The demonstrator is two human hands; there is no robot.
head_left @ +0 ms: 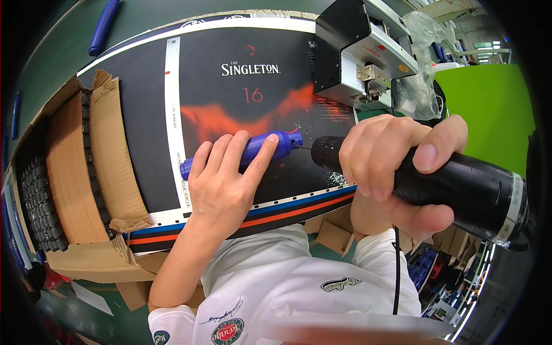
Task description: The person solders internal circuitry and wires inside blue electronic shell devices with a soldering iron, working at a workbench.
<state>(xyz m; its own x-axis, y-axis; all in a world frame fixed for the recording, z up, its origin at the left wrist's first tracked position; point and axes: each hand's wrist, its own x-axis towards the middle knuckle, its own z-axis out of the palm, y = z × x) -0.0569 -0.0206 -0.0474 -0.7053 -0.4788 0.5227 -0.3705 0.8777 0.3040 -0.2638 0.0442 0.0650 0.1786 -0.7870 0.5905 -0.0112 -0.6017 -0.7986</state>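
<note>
My left hand (223,184) is wrapped over a blue cylindrical housing (285,144) and presses it on the dark printed sheet. The housing's right end has a narrower collar with holes and a bit of red wire. In my right hand (382,152) is a black electric screwdriver (466,187), held level. Its thin bit points left and reaches the collar end of the housing. Whether the bit is seated in a screw cannot be made out.
An open cardboard box (92,261) with rows of black parts and a divider stands at the left. At the back right is a boxy black-and-grey machine (359,63) beside clear plastic wrap (420,75). Another blue cylinder (104,26) lies at the back left. A bright green surface (489,109) is at the right.
</note>
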